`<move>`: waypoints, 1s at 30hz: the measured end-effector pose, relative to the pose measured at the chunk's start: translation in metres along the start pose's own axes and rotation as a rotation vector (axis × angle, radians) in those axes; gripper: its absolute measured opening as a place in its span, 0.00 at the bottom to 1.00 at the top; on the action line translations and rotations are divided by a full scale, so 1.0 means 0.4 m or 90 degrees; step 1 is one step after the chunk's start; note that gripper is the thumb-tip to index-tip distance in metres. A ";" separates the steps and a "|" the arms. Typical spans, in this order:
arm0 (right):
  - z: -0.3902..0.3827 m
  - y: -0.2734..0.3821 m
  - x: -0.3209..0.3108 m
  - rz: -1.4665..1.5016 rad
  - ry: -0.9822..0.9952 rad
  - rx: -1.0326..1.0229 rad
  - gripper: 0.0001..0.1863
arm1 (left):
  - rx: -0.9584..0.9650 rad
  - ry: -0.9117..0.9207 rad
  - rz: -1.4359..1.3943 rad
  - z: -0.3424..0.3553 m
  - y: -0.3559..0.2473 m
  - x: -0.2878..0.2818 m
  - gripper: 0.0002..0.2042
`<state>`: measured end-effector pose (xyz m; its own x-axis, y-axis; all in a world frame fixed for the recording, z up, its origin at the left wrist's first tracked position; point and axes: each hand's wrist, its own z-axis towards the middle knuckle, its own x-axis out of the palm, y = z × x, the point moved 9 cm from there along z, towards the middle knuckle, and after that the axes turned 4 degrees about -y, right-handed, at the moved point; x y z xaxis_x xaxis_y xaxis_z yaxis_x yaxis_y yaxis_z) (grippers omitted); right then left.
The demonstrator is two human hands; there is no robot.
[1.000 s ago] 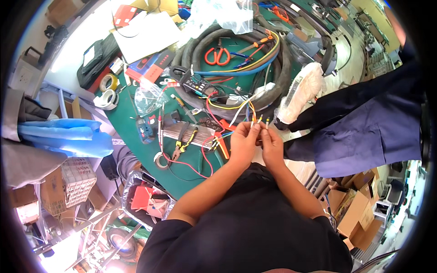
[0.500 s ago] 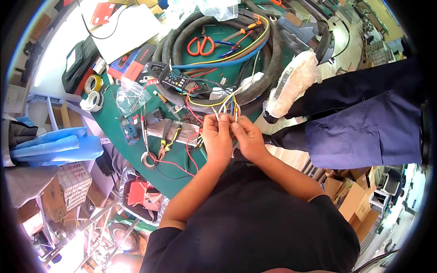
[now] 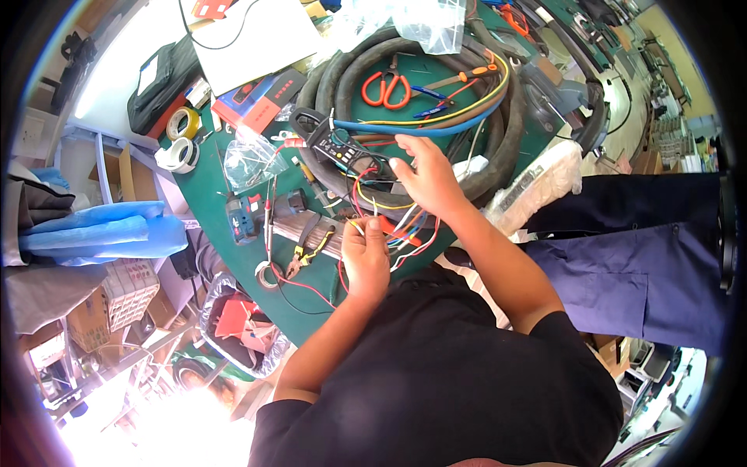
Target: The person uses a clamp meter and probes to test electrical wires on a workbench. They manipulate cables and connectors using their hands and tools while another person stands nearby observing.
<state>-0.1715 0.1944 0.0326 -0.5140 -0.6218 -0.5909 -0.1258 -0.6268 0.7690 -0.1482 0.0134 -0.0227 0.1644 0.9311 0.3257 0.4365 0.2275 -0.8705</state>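
Note:
My left hand (image 3: 366, 261) is closed in a pinch on a thin wire; a white end stands up above the fingers and a bit of yellow shows beside them. To its right spreads a bundle of coloured wires (image 3: 410, 237), red, white, blue and yellow. My right hand (image 3: 429, 177) is held up over the cable coil, thumb and fingers apart, holding nothing I can see. Nearest to it is a black clamp meter (image 3: 340, 149), with red and black test leads. The thick black cable (image 3: 510, 148) lies coiled on the green table, its blue core (image 3: 420, 131) crossing the coil.
Inside the coil lie red-handled scissors (image 3: 387, 91) and an orange-handled tool (image 3: 471, 74). On the left are a cordless drill (image 3: 245, 218), yellow-handled pliers (image 3: 305, 253), tape rolls (image 3: 179, 156) and a plastic bag (image 3: 253, 159). A person in dark blue trousers (image 3: 607, 272) is at the right.
My right hand has left the wires beside my left hand and moved up toward the clamp meter, its fingers parting. The left hand keeps its pinch. The whole view has shifted slightly.

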 end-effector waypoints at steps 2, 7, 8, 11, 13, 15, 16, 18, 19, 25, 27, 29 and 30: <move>0.054 -0.005 0.076 -0.067 0.042 -0.075 0.21 | -0.023 0.005 -0.014 -0.006 0.014 -0.004 0.10; 0.185 -0.022 0.239 -0.131 0.249 0.065 0.28 | -0.039 0.019 -0.020 -0.004 0.045 -0.026 0.10; 0.197 -0.010 0.251 -0.164 0.255 0.059 0.31 | -0.044 0.019 -0.025 0.002 0.050 -0.029 0.10; 0.216 0.045 0.291 -0.240 0.268 0.042 0.38 | -0.073 0.009 -0.046 0.016 0.060 -0.038 0.10; 0.208 0.057 0.313 -0.275 0.269 0.051 0.36 | -0.072 -0.002 -0.049 0.025 0.062 -0.040 0.11; 0.202 0.059 0.323 -0.259 0.247 0.061 0.36 | -0.101 -0.007 -0.078 0.029 0.067 -0.042 0.11; 0.200 0.055 0.327 -0.242 0.239 0.069 0.36 | -0.102 -0.006 -0.078 0.032 0.066 -0.042 0.11; 0.198 0.039 0.333 -0.223 0.233 0.071 0.36 | -0.104 -0.003 -0.078 0.035 0.064 -0.042 0.11; 0.203 0.023 0.336 -0.221 0.236 0.065 0.36 | -0.110 -0.001 -0.082 0.034 0.063 -0.040 0.11; 0.259 0.010 0.317 0.137 0.252 0.134 0.20 | -0.101 0.004 -0.061 0.030 0.066 -0.039 0.10; 0.274 0.044 0.277 0.228 0.250 0.188 0.16 | -0.084 0.002 -0.036 0.031 0.069 -0.042 0.09; 0.303 0.122 0.198 0.243 0.188 0.139 0.17 | -0.080 0.005 -0.056 0.029 0.072 -0.038 0.09; 0.320 0.119 0.179 0.352 0.192 0.125 0.19 | -0.079 0.015 -0.062 0.028 0.071 -0.030 0.09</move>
<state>-0.3228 0.1800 0.0580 -0.2907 -0.9498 -0.1157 -0.0788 -0.0968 0.9922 -0.1477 0.0119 -0.0556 0.1360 0.8988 0.4167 0.5567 0.2786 -0.7826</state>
